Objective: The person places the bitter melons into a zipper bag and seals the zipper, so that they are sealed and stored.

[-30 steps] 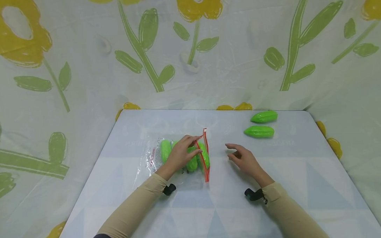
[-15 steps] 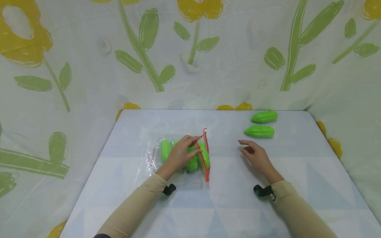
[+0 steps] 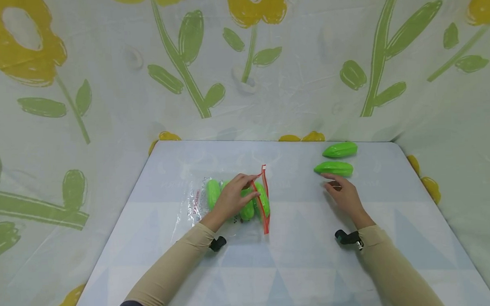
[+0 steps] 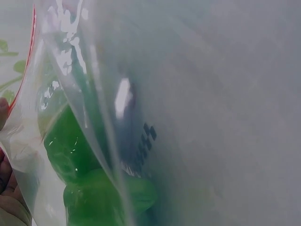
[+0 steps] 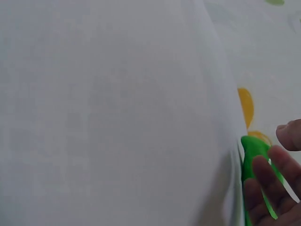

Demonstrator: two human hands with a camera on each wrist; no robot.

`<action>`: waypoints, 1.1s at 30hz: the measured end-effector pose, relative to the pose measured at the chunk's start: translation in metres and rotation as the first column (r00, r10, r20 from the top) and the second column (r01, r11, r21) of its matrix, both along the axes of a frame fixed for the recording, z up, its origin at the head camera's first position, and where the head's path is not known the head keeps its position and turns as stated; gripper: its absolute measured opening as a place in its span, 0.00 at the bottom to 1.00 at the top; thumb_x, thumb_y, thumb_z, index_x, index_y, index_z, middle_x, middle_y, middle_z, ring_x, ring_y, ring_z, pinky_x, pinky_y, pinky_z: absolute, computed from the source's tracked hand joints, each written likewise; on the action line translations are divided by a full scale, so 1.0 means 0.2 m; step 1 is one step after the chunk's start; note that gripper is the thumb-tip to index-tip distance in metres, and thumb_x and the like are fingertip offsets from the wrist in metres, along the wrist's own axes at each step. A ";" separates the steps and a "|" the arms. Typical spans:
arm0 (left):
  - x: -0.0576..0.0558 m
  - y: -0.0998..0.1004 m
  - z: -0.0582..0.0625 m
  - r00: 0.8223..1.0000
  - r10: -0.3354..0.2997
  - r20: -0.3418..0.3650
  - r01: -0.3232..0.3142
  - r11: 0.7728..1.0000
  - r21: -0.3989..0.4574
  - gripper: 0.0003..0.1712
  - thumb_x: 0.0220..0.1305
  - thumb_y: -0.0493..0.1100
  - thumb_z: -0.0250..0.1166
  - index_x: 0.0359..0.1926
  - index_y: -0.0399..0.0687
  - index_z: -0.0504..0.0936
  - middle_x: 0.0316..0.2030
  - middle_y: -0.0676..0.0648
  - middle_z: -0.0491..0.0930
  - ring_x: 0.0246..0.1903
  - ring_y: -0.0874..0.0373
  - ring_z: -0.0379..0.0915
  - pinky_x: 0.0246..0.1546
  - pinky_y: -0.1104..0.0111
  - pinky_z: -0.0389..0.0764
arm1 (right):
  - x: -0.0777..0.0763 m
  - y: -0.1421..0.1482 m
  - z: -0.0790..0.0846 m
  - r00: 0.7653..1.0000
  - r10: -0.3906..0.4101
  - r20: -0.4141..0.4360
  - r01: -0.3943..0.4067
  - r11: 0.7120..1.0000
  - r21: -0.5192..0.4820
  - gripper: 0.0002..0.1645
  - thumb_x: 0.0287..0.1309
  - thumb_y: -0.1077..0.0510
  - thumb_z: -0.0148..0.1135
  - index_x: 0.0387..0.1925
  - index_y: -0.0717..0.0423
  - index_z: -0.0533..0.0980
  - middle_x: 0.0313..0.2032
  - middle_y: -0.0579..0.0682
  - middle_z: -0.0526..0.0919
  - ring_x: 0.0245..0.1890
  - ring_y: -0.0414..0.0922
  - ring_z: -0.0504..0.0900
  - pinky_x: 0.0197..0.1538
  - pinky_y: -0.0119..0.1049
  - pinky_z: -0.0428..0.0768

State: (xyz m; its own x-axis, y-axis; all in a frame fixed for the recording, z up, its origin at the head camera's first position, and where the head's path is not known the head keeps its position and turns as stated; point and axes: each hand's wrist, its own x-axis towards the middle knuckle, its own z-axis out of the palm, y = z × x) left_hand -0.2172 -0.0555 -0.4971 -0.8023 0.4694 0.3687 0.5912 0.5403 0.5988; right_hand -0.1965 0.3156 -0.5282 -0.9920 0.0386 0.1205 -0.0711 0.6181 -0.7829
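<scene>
My left hand [image 3: 231,198] pinches the red-edged mouth of a clear zip bag [image 3: 190,218], which lies on the table with its opening held apart toward the right. Several bright green, elongated, vegetable-like pieces [image 3: 213,193] are inside; in the left wrist view their green bodies [image 4: 94,200] show through the film. My right hand [image 3: 345,196], holding nothing, is just in front of a green pointed, ridged piece [image 3: 334,168]. Its fingers are spread from the thumb; whether they touch the piece cannot be told. A second such piece [image 3: 340,149] lies behind it.
The table [image 3: 314,281] has a pale cover with blue triangles. A white curtain [image 3: 291,97] printed with yellow flowers hangs behind and at both sides. Black wrist cameras [image 3: 347,237] are strapped under both wrists.
My right hand has moved right and away from me, from beside the bag's mouth to the nearer loose green piece. My left hand and the bag have stayed still.
</scene>
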 end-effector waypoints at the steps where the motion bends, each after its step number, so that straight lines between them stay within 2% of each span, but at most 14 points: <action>1: 0.00 0.00 0.00 1.000 -0.001 0.001 0.001 1.000 0.002 0.29 0.65 0.47 0.73 0.65 0.44 0.79 0.48 0.47 0.79 0.48 0.56 0.80 0.52 0.64 0.83 | 0.00 0.01 0.00 1.000 -0.005 -0.003 0.005 1.000 -0.002 0.23 0.75 0.59 0.57 0.67 0.58 0.73 0.64 0.62 0.74 0.58 0.60 0.77 0.61 0.55 0.77; 7: 0.00 0.00 -0.01 1.000 -0.004 -0.001 0.004 1.000 0.016 0.29 0.64 0.46 0.73 0.64 0.44 0.79 0.48 0.49 0.79 0.47 0.56 0.79 0.52 0.64 0.83 | -0.04 0.07 0.03 0.997 -0.064 -0.037 0.065 0.998 0.021 0.22 0.75 0.61 0.55 0.67 0.59 0.73 0.63 0.62 0.74 0.59 0.59 0.75 0.61 0.56 0.75; 15: -0.01 -0.01 -0.01 1.000 -0.002 0.003 0.002 1.000 0.007 0.30 0.64 0.47 0.73 0.65 0.46 0.78 0.47 0.51 0.78 0.50 0.56 0.80 0.53 0.66 0.83 | -0.09 0.16 0.08 0.988 -0.127 -0.088 0.131 0.990 0.044 0.23 0.76 0.57 0.54 0.68 0.58 0.73 0.64 0.62 0.73 0.59 0.58 0.74 0.60 0.55 0.75; 24: -0.01 -0.01 -0.01 1.000 -0.004 0.000 0.004 1.000 0.009 0.30 0.64 0.48 0.73 0.65 0.47 0.78 0.49 0.49 0.79 0.49 0.57 0.80 0.52 0.65 0.83 | -0.12 0.21 0.09 0.981 -0.158 -0.113 0.168 0.982 0.090 0.22 0.75 0.59 0.55 0.66 0.58 0.75 0.64 0.63 0.73 0.59 0.59 0.72 0.54 0.47 0.74; 29: -0.01 -0.01 -0.01 1.000 -0.005 -0.005 0.005 1.000 0.013 0.30 0.64 0.47 0.73 0.65 0.46 0.79 0.48 0.50 0.78 0.48 0.57 0.80 0.52 0.65 0.83 | -0.15 0.23 0.08 0.981 -0.135 -0.136 0.154 0.979 0.136 0.21 0.73 0.63 0.57 0.64 0.60 0.76 0.67 0.67 0.69 0.63 0.66 0.66 0.53 0.56 0.73; 33: -0.01 -0.01 -0.01 1.000 -0.008 0.001 0.008 1.000 0.019 0.30 0.64 0.47 0.73 0.65 0.46 0.79 0.49 0.48 0.79 0.48 0.57 0.80 0.52 0.65 0.83 | -0.17 0.24 0.08 0.984 -0.095 -0.153 0.120 0.979 0.164 0.21 0.70 0.67 0.59 0.63 0.62 0.76 0.67 0.70 0.68 0.66 0.72 0.62 0.59 0.67 0.68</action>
